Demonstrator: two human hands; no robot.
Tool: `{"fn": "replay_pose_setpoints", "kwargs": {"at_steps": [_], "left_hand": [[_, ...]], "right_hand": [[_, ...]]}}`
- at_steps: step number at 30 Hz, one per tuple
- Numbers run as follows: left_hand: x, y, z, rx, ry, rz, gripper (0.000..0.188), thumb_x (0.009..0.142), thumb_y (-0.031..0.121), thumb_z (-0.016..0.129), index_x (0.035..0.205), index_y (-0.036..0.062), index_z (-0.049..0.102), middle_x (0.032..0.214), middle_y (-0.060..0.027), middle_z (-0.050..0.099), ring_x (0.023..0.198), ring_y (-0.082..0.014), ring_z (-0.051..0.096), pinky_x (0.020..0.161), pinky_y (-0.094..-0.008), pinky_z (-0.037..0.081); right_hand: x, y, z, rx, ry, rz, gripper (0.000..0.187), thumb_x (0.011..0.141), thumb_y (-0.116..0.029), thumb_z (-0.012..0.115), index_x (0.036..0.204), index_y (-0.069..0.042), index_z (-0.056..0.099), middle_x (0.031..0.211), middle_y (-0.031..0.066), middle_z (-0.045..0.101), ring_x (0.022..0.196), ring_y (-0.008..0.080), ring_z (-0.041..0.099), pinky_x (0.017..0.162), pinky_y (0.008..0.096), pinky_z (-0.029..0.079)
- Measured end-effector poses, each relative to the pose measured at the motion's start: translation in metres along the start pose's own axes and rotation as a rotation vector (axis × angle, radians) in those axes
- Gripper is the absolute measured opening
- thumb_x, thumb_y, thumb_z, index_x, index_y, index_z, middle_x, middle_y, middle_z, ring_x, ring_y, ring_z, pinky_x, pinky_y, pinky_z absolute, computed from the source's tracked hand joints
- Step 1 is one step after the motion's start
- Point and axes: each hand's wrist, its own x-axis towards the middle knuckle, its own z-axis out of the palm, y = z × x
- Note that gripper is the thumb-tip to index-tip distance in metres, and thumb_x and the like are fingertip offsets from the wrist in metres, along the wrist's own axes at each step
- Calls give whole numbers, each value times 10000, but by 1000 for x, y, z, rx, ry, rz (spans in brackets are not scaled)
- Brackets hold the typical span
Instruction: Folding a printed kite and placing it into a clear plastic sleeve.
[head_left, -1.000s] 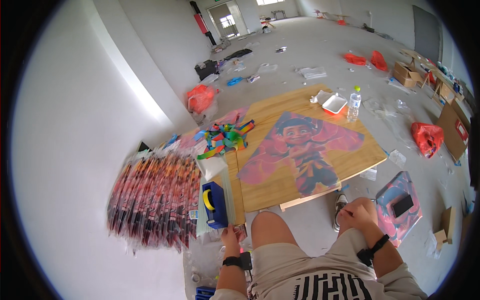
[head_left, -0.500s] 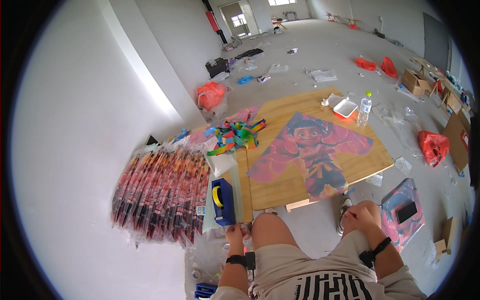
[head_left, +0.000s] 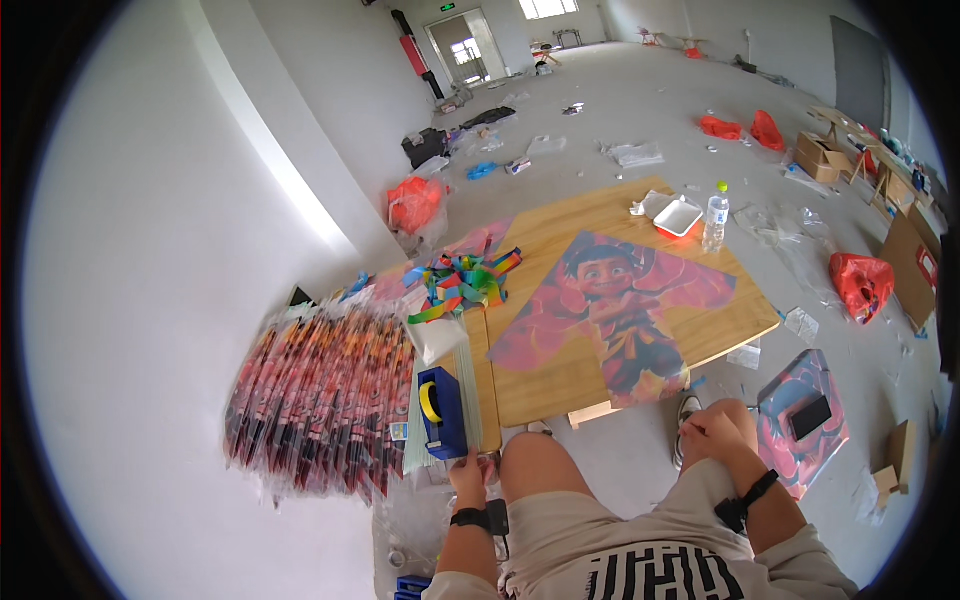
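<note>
My left hand point(head_left: 468, 474) is low at the table's near left corner, just below a blue tape dispenser point(head_left: 446, 425) with a yellow core. Its fingers are curled, and whatever they hold is hidden. Over my right knee rests my right hand point(head_left: 712, 437), fingers drawn together; I cannot make out anything in them. A kite-shaped printed sheet point(head_left: 610, 290) with a cartoon figure on pink lies flat on the wooden table point(head_left: 545, 395). Bundled rainbow ribbons point(head_left: 465, 285) lie at the table's left, beside a white packet point(head_left: 435, 340).
Many plastic-wrapped printed packs point(head_left: 320, 400) are stacked left of the dispenser. A water bottle point(head_left: 716, 218) and a white-and-red tray point(head_left: 679, 217) stand at the far right of the table. A phone point(head_left: 810, 418) lies on a printed box point(head_left: 790, 450). Red bags point(head_left: 862, 287) and plastic scraps litter the floor.
The view has shifted slightly, so the table and its things sit a little further left in it. Both hands keep nearly the same places and poses.
</note>
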Motion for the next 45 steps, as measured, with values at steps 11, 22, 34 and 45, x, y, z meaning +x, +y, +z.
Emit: {"fn": "replay_pose_setpoints", "kwargs": {"at_steps": [11, 22, 34, 45], "left_hand": [[-14, 0, -19, 124, -137, 92, 251, 1048, 256, 691, 1027, 21, 606, 898, -87, 665, 756, -228, 732, 654, -320, 656], [-126, 42, -83, 40, -1102, -283, 136, 1037, 165, 642, 932, 81, 620, 820, -63, 604, 573, -164, 539, 516, -270, 399], [-255, 105, 47, 732, -1536, 249, 145, 1070, 104, 632, 957, 19, 598, 784, 26, 574, 645, -48, 608, 563, -223, 452], [-224, 64, 51, 877, -1292, 561, 139, 1038, 151, 645, 1104, 48, 712, 824, -50, 671, 714, -144, 679, 640, -316, 515]], "right_hand": [[-3, 1, -5, 27, -2, 18, 165, 984, -113, 658, 953, 8, 767, 871, 137, 780, 805, 258, 738, 748, 360, 572], [-9, -4, -9, 81, 7, 54, 175, 973, -203, 739, 983, -33, 783, 844, 123, 764, 782, 237, 727, 725, 363, 564], [-12, -155, 7, 727, -553, -9, 300, 1029, -20, 671, 1327, -28, 704, 1185, 79, 751, 980, 160, 720, 856, 312, 586], [-32, -125, 54, 896, -475, 114, 159, 1088, -35, 579, 1130, 33, 715, 1096, 130, 748, 929, 179, 733, 842, 321, 606]]}}
